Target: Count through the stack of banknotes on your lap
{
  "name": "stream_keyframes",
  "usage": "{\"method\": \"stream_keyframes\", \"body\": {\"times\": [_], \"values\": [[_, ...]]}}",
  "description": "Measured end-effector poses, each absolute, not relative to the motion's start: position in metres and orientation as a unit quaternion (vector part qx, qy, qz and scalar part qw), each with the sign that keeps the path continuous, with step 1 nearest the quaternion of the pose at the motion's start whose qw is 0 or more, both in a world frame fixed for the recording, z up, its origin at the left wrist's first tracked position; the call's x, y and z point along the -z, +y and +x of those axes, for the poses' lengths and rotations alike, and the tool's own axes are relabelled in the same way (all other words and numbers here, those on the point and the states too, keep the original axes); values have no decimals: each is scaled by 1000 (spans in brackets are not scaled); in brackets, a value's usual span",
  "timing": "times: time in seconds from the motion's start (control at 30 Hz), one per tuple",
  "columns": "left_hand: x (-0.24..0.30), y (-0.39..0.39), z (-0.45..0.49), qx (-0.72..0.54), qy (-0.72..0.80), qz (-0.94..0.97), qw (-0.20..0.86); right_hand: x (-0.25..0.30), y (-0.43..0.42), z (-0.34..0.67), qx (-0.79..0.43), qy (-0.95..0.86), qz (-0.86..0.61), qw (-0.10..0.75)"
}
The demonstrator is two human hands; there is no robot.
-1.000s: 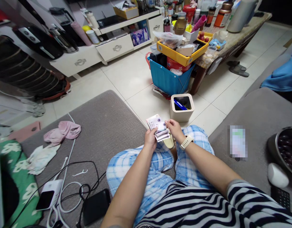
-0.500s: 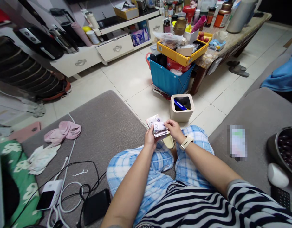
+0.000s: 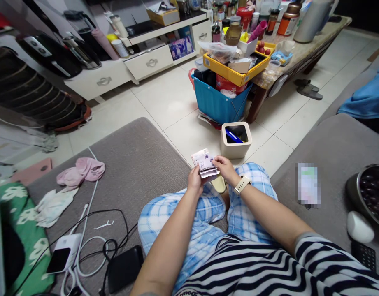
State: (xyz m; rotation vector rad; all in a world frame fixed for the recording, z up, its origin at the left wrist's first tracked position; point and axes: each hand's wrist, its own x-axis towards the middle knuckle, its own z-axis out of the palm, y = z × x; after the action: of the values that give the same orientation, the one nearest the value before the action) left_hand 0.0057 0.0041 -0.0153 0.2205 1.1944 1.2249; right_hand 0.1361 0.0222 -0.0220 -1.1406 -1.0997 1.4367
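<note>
A stack of banknotes (image 3: 202, 160), pale purple on top and folded over at its lower part, is held above my lap. My left hand (image 3: 195, 180) grips the stack from its left side, thumb on the front. At the right edge, my right hand (image 3: 224, 166) pinches a note between thumb and fingers. A pale watch (image 3: 242, 185) is on my right wrist. Below the hands, a yellowish slipper (image 3: 219, 184) shows between my knees in blue plaid trousers (image 3: 180, 213).
A beige bin (image 3: 235, 151) with a blue item inside stands on the tiles just beyond my hands. Behind it are a blue basket (image 3: 218, 100) and a yellow tray (image 3: 223, 70). Cables and a black power bank-like box (image 3: 126, 267) lie left; a pot of dark fruit (image 3: 373, 193) sits right.
The top note, bent down over the stack before, now lies back against the upper part, so more of the purple face shows. Both hands stay in nearly the same place.
</note>
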Motion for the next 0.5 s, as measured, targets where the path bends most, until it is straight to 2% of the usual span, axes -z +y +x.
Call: {"method": "stream_keyframes", "body": {"times": [0.27, 0.5], "values": [[19, 6, 5, -551, 519, 79, 649, 15, 20, 135, -589, -460, -440, 499], [18, 7, 5, -561, 523, 66, 638, 12, 18, 136, -600, -469, -435, 481]]}}
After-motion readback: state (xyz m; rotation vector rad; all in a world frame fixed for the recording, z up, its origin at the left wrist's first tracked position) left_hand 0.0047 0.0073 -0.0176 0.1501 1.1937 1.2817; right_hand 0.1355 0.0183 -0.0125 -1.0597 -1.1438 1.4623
